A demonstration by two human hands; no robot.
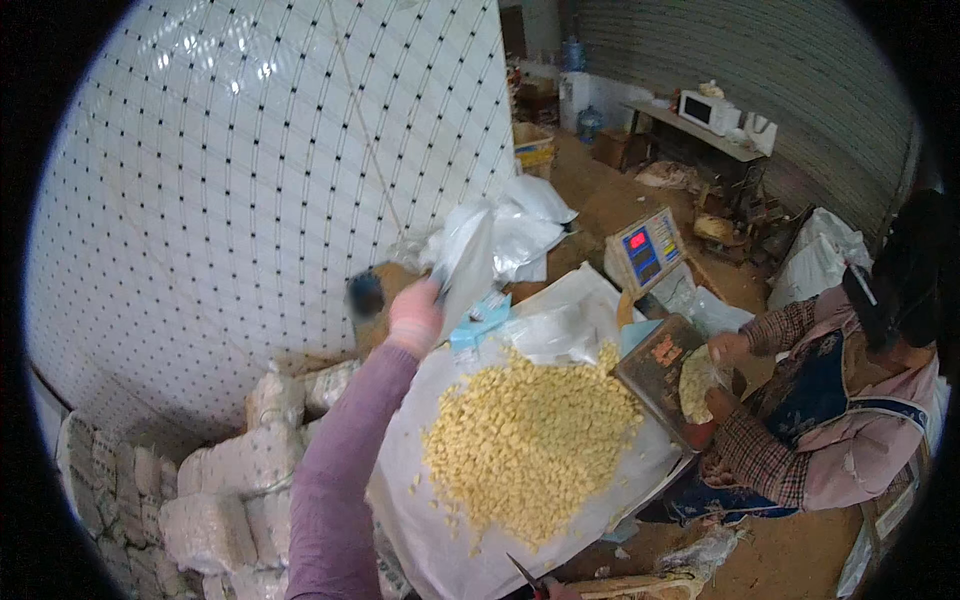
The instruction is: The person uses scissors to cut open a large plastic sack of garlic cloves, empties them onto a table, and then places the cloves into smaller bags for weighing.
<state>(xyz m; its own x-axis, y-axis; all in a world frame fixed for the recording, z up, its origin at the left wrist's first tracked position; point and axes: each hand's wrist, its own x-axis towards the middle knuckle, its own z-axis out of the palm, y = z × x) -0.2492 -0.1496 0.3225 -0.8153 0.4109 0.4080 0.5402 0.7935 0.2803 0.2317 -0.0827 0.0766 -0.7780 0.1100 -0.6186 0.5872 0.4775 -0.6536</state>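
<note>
My left hand (pixel 415 315), in a pinkish glove or cuff, is stretched out beyond the heap and grips a whitish plastic bag (pixel 469 255), which is blurred. My right hand (pixel 561 590) shows only in part at the bottom edge, closed on a pointed blade tool (pixel 525 571) with a red part at its handle; whether it is a knife or scissors I cannot tell. Between the hands a large heap of pale yellow, kernel-like pieces (pixel 532 442) lies on a white sheet (pixel 420 525). A clear plastic bag (pixel 555 334) and a light blue packet (pixel 480 319) lie at the heap's far side.
At the right, a co-worker (pixel 832 420) in an apron holds a bag of pale pieces (pixel 697 382) over the pan of a digital scale (pixel 645 251). Wrapped white bundles (pixel 240 465) are stacked at the lower left. A patterned white panel (pixel 285 172) stands behind. More plastic bags (pixel 529 225) lie beyond the sheet.
</note>
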